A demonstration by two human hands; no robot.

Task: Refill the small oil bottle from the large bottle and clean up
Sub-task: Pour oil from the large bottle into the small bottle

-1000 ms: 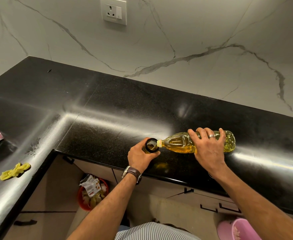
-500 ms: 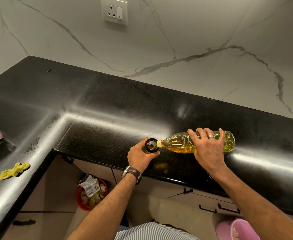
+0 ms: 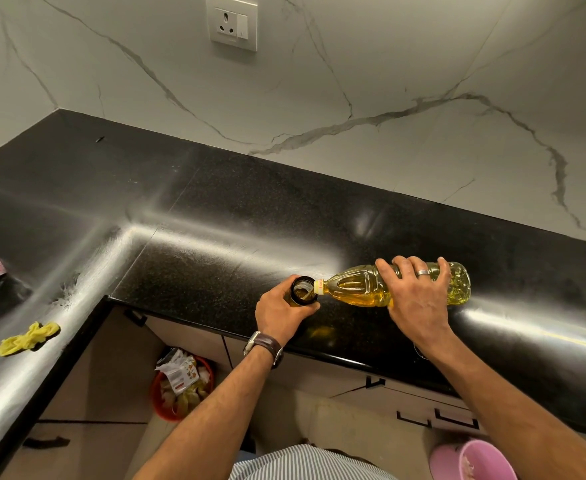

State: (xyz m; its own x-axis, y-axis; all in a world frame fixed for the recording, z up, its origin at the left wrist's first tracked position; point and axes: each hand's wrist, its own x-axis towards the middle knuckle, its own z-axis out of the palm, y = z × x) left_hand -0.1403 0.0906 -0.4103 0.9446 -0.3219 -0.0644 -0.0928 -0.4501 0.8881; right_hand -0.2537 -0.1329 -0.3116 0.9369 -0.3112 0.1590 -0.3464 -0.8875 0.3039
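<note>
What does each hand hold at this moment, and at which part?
The left hand grips the small dark bottle around its body, just below the open mouth. The right hand grips the tilted large oil bottle around its middle.

I've got the small bottle [image 3: 303,289] standing near the counter [image 3: 215,216] front edge, left hand [image 3: 281,311] round it. The large bottle [image 3: 361,286] lies tipped to its right, mouth at the small bottle's opening, right hand [image 3: 418,299] on top. Cloth [image 3: 26,338] far left; bin [image 3: 180,388] below.
</note>
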